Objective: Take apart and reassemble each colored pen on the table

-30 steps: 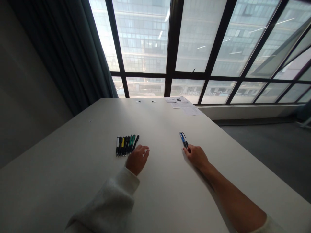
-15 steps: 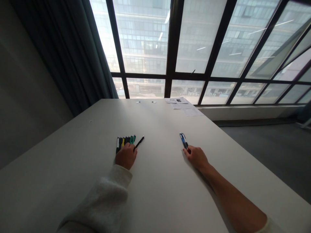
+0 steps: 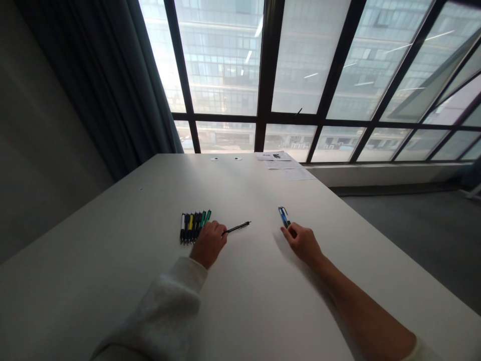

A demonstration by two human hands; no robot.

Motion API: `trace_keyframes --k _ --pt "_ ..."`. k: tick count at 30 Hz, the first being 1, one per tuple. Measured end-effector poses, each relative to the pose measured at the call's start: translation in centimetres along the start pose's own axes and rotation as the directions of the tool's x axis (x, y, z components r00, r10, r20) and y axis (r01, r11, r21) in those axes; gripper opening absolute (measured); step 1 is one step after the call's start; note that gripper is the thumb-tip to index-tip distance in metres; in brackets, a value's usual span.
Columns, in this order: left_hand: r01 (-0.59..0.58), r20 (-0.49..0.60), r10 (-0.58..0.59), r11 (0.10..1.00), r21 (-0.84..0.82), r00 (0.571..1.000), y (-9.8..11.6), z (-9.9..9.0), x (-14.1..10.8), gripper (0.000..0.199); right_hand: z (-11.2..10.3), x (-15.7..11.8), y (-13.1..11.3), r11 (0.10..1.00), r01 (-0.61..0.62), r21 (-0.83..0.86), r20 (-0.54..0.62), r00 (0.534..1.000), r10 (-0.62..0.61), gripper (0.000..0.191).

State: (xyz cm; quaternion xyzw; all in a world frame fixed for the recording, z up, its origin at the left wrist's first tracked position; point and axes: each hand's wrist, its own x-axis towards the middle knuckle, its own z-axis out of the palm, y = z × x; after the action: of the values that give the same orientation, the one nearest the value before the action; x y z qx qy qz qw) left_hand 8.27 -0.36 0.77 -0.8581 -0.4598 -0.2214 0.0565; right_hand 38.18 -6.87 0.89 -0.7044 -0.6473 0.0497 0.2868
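Swung rightward mid-frame, a black pen (image 3: pixel 238 227) is pinched by the left hand (image 3: pixel 209 244), seemingly mid-shift; right of centre, a blue pen (image 3: pixel 283 216) is gripped by the right hand (image 3: pixel 303 242); next, steadiness seems required.

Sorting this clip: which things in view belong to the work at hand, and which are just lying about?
Apparently in the work:
- black pen, held in the left hand
- blue pen, held in the right hand
- row of pens, beside the left hand

Just lying about:
- papers, near the table's far right corner
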Motion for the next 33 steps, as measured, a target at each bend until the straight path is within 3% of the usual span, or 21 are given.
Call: trace_keyframes --k 3,6,9,12,15,17,20,21,24,28,33 --pt "-0.091 -0.01 0.091 0.996 -0.013 0.996 2.0 -1.5 0.4 0.01 -0.4 -0.8 -1.9 0.958 0.047 0.282 0.008 0.999 -0.051 0.03" --pt "-0.191 -0.043 0.191 0.982 0.012 0.981 3.9 -3.9 0.7 0.009 -1.1 -1.6 -4.1 0.811 0.072 0.58 0.02 0.994 -0.103 0.042" --pt "-0.239 -0.164 0.246 0.969 0.06 0.955 5.4 -7.0 1.0 0.01 -2.7 -2.2 -6.2 0.667 0.146 0.731 -0.09 0.989 -0.117 0.027" --pt "-0.247 -0.311 0.232 0.969 -0.007 0.922 6.0 -10.6 1.0 0.011 -5.2 -2.3 -8.5 0.53 0.214 0.82 -0.21 0.975 -0.069 0.017" --pt "-0.287 -0.453 0.155 0.928 -0.237 0.878 6.0 -14.1 0.5 0.01 -7.7 -2.0 -10.7 0.42 0.265 0.868 -0.277 0.96 -0.033 0.013" --pt "-0.259 -0.494 0.015 0.865 -0.43 0.869 5.8 -16.1 0.0 0.009 -9.0 -1.8 -12.1 0.361 0.301 0.882 -0.319 0.948 -0.011 0.013" --pt "-0.169 -0.467 -0.275 0.685 -0.709 0.84 5.8 -18.3 -0.9 0.016 -10.2 -1.6 -13.8 0.247 0.347 0.905 -0.359 0.933 0.004 0.013" --pt "-0.169 -0.464 -0.364 0.611 -0.774 0.808 5.9 -18.8 -1.2 0.017 -10.4 -1.6 -14.2 0.212 0.356 0.91 -0.365 0.931 0.003 0.013" --pt "-0.195 -0.414 -0.515 0.426 -0.884 0.751 6.2 -19.7 -1.7 0.018 -10.7 -1.7 -14.8 0.178 0.366 0.914 -0.368 0.93 -0.018 0.012" --pt "-0.126 -0.295 -0.604 0.306 -0.944 0.74 6.7 -19.9 -1.9 0.02 -11.3 -2.0 -14.5 0.206 0.385 0.9 -0.381 0.923 -0.059 0.012" --pt "-0.18 -0.338 -0.543 0.323 -0.929 0.769 7.1 -19.7 -1.8 0.01 -12.1 -2.7 -14.4 0.192 0.352 0.916 -0.358 0.934 -0.007 0.014"
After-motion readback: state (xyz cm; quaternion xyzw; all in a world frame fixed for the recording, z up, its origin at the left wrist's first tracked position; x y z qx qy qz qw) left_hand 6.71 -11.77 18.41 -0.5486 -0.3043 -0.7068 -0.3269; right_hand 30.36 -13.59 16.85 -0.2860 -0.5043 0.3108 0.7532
